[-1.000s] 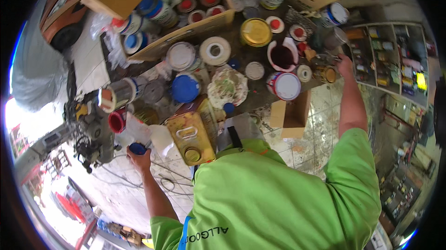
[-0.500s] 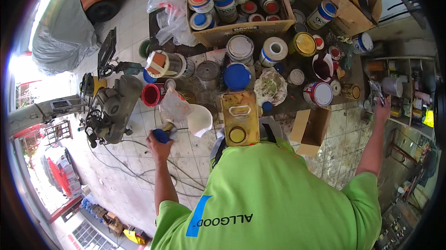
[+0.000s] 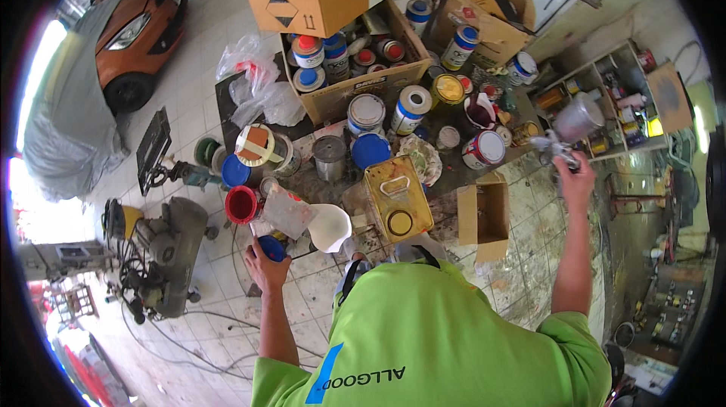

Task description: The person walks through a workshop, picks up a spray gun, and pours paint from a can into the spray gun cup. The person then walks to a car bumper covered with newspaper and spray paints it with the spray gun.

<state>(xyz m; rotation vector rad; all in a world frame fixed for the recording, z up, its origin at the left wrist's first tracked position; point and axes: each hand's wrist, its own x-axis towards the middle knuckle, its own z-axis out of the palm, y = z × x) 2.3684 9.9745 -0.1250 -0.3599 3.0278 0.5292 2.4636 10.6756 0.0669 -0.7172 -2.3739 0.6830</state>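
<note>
My left hand [image 3: 265, 266] is closed around a small blue-topped can [image 3: 272, 249] at the near left edge of the table; its lower part is hidden. Just beyond it stand an open can of red paint [image 3: 241, 205], a crumpled plastic sheet [image 3: 288, 212] and a white paper cone [image 3: 330, 228]. Out to the right, my right hand [image 3: 578, 178] grips the handle of a spray gun [image 3: 556, 147], whose metal cup [image 3: 579, 118] sits on top, tilted. A yellow, paint-stained rectangular tin [image 3: 396, 197] stands at the table's near edge, in front of my body.
Paint cans crowd the table, among them a blue-lidded can [image 3: 370, 150]. A cardboard box [image 3: 363, 91] full of cans stands behind. A compressor [image 3: 166, 256] and its hose are on the left, shelves [image 3: 612, 93] on the right, and a small open carton [image 3: 484, 216] by the table.
My right hand has brought the spray gun inward and turned it, so gun and cup now show plainly. My left hand, with the blue-topped can, is closer to the table. The view has shifted.
</note>
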